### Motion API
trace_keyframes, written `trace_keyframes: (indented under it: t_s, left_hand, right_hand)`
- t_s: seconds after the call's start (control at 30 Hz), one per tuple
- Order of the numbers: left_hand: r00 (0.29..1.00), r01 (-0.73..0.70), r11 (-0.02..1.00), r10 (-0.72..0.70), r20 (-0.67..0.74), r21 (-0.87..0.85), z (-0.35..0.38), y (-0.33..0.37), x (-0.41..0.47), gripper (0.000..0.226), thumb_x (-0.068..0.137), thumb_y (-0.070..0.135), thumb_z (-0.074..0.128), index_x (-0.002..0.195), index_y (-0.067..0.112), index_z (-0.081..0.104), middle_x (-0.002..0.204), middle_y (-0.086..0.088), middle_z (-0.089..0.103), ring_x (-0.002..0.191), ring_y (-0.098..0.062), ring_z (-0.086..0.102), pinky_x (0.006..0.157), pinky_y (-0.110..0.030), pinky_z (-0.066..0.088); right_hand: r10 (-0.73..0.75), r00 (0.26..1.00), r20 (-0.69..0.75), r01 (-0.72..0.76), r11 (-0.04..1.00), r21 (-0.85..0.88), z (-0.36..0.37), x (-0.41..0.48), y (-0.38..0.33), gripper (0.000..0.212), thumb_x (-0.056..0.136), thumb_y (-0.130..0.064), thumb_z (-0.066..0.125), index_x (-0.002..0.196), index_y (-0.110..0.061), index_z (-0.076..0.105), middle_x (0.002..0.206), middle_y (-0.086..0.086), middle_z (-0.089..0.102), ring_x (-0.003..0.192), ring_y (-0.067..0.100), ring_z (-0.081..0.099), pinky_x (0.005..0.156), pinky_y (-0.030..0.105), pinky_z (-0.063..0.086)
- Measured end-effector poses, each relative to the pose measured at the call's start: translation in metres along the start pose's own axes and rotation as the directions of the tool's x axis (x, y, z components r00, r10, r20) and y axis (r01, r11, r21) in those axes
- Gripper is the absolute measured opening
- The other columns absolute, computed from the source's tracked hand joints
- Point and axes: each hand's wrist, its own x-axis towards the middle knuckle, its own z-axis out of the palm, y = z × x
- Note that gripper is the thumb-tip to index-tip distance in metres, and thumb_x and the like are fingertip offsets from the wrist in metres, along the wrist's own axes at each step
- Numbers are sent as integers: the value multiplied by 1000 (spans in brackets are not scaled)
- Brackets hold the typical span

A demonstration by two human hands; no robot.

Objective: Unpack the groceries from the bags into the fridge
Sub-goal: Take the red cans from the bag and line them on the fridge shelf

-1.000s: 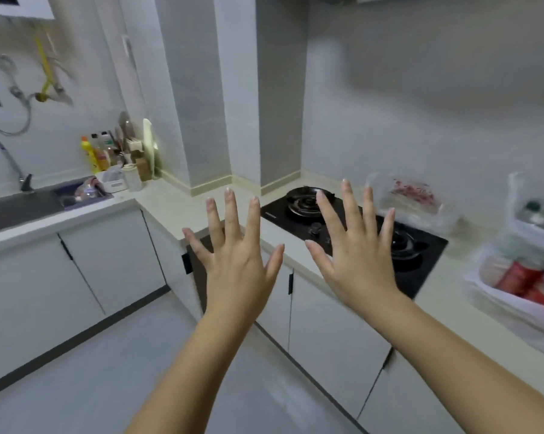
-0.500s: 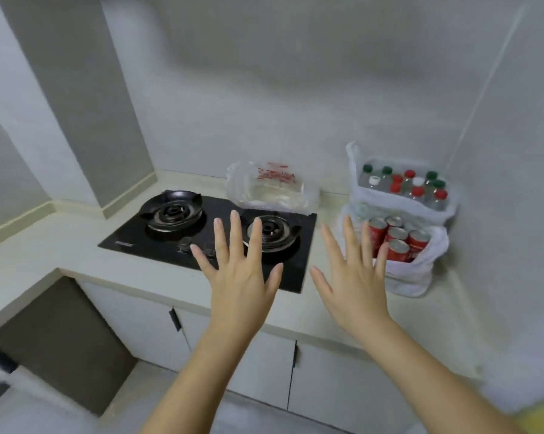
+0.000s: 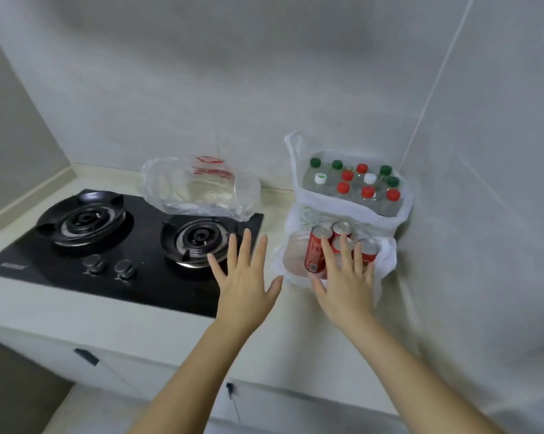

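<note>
Two white plastic bags stand on the counter by the right wall. The front bag (image 3: 386, 264) holds several red cans (image 3: 316, 249). The rear bag (image 3: 299, 170) holds several clear bottles (image 3: 342, 187) with red, green and white caps. A third, clear bag (image 3: 198, 189) with red print lies behind the hob. My left hand (image 3: 244, 286) hovers with fingers spread over the hob's right edge, holding nothing. My right hand (image 3: 346, 283) is spread flat in front of the cans and covers part of them; whether it touches them I cannot tell. No fridge is in view.
A black two-burner gas hob (image 3: 107, 245) with two knobs fills the counter's left part. The pale counter (image 3: 139, 308) runs to a corner where the right wall (image 3: 499, 214) meets the back wall. White cabinet doors with dark handles (image 3: 86, 355) sit below.
The view swung right from the sink side to the hob and bags, then closer. Both hands stayed spread and moved forward; the right one now overlaps the cans.
</note>
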Motion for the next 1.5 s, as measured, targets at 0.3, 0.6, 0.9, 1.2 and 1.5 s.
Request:
trace_keyframes:
  t_s: [0.3, 0.6, 0.9, 1.2, 1.5]
  left_hand:
    - [949, -98, 990, 123, 290, -101, 57, 17, 61, 82, 93, 49, 49, 155, 27, -1, 163, 1, -4, 149, -24, -11, 111, -64, -8]
    - [902, -166, 960, 241, 357, -227, 100, 45, 152, 85, 84, 39, 66, 151, 25, 17, 156, 5, 25, 148, -22, 10, 111, -66, -3]
    - [857, -134, 956, 244, 454, -261, 135, 56, 188, 82, 77, 31, 69, 145, 24, 24, 127, -2, 58, 126, -24, 48, 113, -61, -3]
    - [896, -90, 943, 217, 387, -321, 137, 55, 186, 52, 79, 37, 65, 125, 26, 41, 101, 6, 69, 107, -23, 61, 112, -61, -3]
    - [965, -90, 898, 185, 184, -432, 37, 38, 180, 66, 68, 34, 78, 125, 26, 45, 102, 1, 70, 106, -27, 61, 111, -45, 28]
  right_hand:
    - [153, 984, 86, -154, 988, -1, 22, 36, 26, 76, 89, -50, 56, 154, -31, 19, 160, 7, 19, 146, 32, 18, 107, 55, 33]
    - [301, 945, 126, -297, 954, -48, 32, 55, 37, 78, 86, -50, 59, 150, -30, 20, 132, 4, 48, 122, 26, 48, 97, 40, 37]
    - [371, 912, 175, -370, 928, -36, 47, 63, 37, 88, 82, -53, 64, 150, -31, 12, 120, 3, 59, 115, 27, 54, 97, 44, 39]
    - [375, 922, 92, -381, 923, 56, 48, 62, 41, 90, 73, -49, 69, 147, -36, 20, 106, -6, 69, 107, 23, 61, 96, 40, 35]
    - [309, 947, -82, -286, 933, 218, -35, 73, 11, 84, 76, -46, 74, 147, -37, 30, 119, -4, 64, 119, 24, 48, 110, 42, 30]
